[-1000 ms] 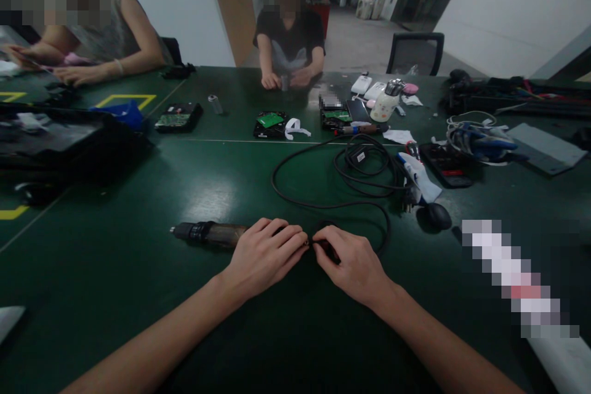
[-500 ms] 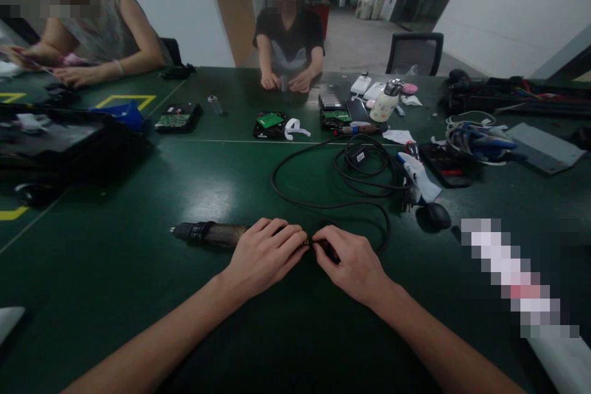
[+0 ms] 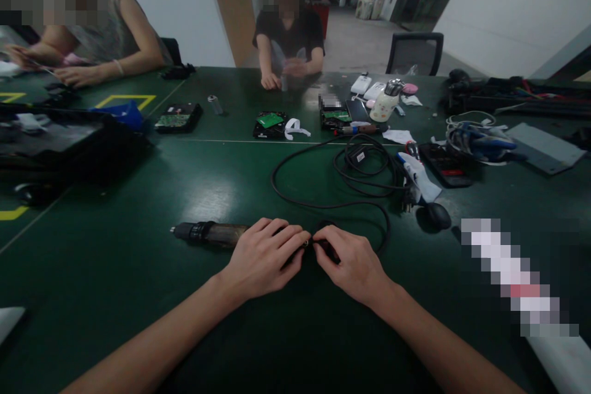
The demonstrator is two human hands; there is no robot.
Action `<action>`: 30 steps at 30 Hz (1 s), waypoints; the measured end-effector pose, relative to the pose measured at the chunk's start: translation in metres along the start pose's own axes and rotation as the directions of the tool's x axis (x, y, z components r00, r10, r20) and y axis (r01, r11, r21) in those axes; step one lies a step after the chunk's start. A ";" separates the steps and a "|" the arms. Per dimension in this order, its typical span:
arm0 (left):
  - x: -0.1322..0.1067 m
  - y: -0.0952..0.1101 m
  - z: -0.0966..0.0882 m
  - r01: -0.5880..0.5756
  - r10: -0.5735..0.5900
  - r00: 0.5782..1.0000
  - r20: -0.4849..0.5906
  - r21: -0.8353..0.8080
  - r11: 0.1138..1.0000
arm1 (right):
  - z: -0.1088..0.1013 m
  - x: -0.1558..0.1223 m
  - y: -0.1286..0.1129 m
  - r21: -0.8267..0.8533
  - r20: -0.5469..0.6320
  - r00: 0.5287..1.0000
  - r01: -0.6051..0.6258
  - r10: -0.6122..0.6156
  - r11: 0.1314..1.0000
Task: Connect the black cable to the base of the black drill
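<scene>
A dark electric screwdriver (image 3: 207, 233) lies on its side on the green table (image 3: 138, 271), its tip pointing left. My left hand (image 3: 265, 255) is wrapped over its rear end. My right hand (image 3: 351, 263) pinches the plug of the black cable (image 3: 323, 203) right at that rear end. The fingertips of both hands meet at the joint, which they mostly hide. The cable loops away to the right and back into a coil.
Hard drives with green circuit boards (image 3: 270, 124) lie mid-table, a black tray (image 3: 60, 144) at left, a mouse (image 3: 436, 215), tools and cables (image 3: 480, 138) at right. One person (image 3: 289, 43) sits opposite, another (image 3: 96, 43) at the far left.
My hands and the screwdriver have barely moved. The person opposite has lifted one hand from the table.
</scene>
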State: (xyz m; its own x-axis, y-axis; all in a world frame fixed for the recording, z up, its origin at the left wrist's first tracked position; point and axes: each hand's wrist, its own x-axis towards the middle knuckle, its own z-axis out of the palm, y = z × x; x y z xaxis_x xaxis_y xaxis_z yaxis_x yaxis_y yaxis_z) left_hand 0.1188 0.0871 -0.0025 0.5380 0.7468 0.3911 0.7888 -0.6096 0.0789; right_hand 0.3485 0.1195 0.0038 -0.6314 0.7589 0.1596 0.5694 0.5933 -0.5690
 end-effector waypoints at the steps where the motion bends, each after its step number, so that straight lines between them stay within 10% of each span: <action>1: 0.000 0.000 0.000 -0.006 0.006 1.000 0.002 -0.001 1.000 | 0.000 0.000 0.000 -0.002 0.001 1.000 -0.001 0.001 1.000; 30: 0.001 0.000 0.001 0.040 -0.040 0.999 0.004 0.009 0.999 | 0.000 0.000 0.000 0.007 0.011 1.000 -0.010 0.010 1.000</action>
State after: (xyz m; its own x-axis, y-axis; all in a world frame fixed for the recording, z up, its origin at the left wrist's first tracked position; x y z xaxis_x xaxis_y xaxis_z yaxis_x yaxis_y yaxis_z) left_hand 0.1196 0.0881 -0.0028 0.5071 0.7718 0.3836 0.8122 -0.5768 0.0867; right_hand 0.3488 0.1199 0.0041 -0.6314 0.7618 0.1445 0.5723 0.5837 -0.5760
